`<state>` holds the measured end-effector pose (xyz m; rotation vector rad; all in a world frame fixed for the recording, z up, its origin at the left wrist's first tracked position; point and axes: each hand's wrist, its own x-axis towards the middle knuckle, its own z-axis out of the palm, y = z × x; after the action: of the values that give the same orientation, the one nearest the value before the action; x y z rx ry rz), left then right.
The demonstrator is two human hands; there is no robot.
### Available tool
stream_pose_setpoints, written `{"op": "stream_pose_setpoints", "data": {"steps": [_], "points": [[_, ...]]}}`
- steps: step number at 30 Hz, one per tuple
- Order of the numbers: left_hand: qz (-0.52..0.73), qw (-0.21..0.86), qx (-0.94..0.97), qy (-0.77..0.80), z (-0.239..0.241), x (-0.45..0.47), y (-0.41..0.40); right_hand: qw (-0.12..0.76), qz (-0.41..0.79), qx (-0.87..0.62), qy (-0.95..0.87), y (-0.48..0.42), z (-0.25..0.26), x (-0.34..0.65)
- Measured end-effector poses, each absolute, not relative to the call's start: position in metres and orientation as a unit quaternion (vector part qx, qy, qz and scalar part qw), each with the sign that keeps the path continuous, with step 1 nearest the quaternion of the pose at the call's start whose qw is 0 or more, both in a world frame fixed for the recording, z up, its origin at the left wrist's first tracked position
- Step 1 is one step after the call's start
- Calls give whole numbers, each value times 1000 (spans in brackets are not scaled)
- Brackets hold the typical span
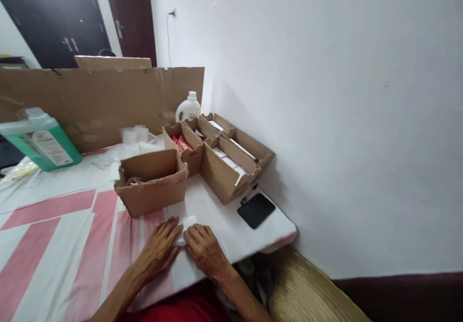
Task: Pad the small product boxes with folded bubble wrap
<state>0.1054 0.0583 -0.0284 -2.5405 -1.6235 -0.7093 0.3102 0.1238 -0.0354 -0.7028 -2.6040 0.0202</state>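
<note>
My left hand [161,243] and my right hand [204,247] are close together near the front edge of the table. Between them lies a small whitish, see-through wrap [188,222] that looks like bubble wrap, partly hidden by the fingers. Both hands press on it from either side, fingers bent and held together. Whether anything is inside the wrap I cannot tell. Just beyond my hands stands a cardboard box [155,192] with something brownish in it.
Several cardboard bins [217,179] stand against the wall, holding red packets [183,143] and white boxes [229,161]. A black flat pad [256,210] lies right. A white jug [188,107] and green liquid container [50,143] stand farther back, before a cardboard panel [104,100].
</note>
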Motion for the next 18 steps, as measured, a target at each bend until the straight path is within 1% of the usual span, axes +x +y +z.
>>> {"op": "stream_pose_setpoints", "data": {"steps": [2,4,6,7,8,10,12,14,15,18], "points": [[-240,37,-818,-522,-18,110,60,240,-8,-239,-941,128,-27,312],[-255,51,-807,-530,3,114,60,284,25,-238,-929,133,1,321],[-287,92,-784,-543,32,113,58,332,98,-253,-903,140,47,336],[-306,129,-767,-549,47,110,57,352,135,-264,-888,144,75,343],[-332,175,-742,-555,62,105,56,380,141,-279,-870,149,104,348],[-367,250,-668,-597,85,90,57,439,75,-309,-840,162,156,348],[-382,276,-597,-649,93,73,59,472,-6,-304,-828,179,189,330],[-383,262,-580,-669,90,60,61,449,-35,-257,-855,199,201,299],[-384,252,-592,-662,85,56,60,415,-38,-228,-880,209,200,281],[-393,230,-639,-620,68,52,53,260,-64,-146,-952,235,184,226]]}}
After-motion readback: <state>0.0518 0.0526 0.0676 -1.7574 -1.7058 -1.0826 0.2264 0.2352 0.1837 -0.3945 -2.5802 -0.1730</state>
